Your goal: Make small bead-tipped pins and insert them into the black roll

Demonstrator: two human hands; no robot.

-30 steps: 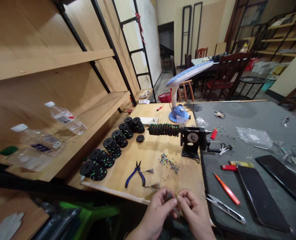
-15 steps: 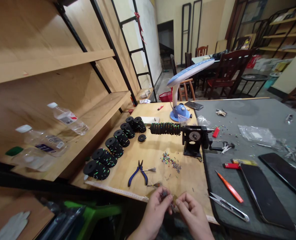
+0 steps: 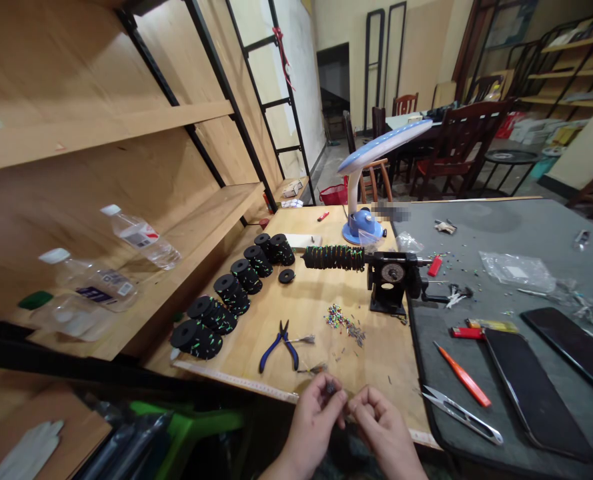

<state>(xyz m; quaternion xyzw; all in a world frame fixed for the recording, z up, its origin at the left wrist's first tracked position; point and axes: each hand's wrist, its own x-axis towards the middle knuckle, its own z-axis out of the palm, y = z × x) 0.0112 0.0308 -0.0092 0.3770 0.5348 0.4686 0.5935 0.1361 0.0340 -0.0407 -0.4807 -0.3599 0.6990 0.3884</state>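
My left hand (image 3: 314, 420) and my right hand (image 3: 380, 431) meet at the near edge of the wooden table (image 3: 306, 313). Both pinch a small dark piece (image 3: 331, 387), too small to name, held between their fingertips. Just beyond the hands lie blue-handled pliers (image 3: 279, 345) and a scatter of small coloured beads (image 3: 345, 322). A black hand-crank winder (image 3: 391, 283) stands further back with a rod of black foam spools (image 3: 333, 257) sticking out to its left.
A row of black spools (image 3: 226, 298) runs along the table's left side. A measuring tape (image 3: 236, 381) lies at the near edge. On the grey mat (image 3: 516, 267) are thread snips (image 3: 461, 415), an orange knife (image 3: 463, 375), a red lighter (image 3: 461, 333) and dark phones (image 3: 531, 393). A blue desk lamp (image 3: 363, 220) stands behind; bottles (image 3: 141, 237) lie on the shelf.
My hands have stayed at the table's near edge, shifting slightly while working the small piece. The view has drifted a little; nothing on the table has moved.
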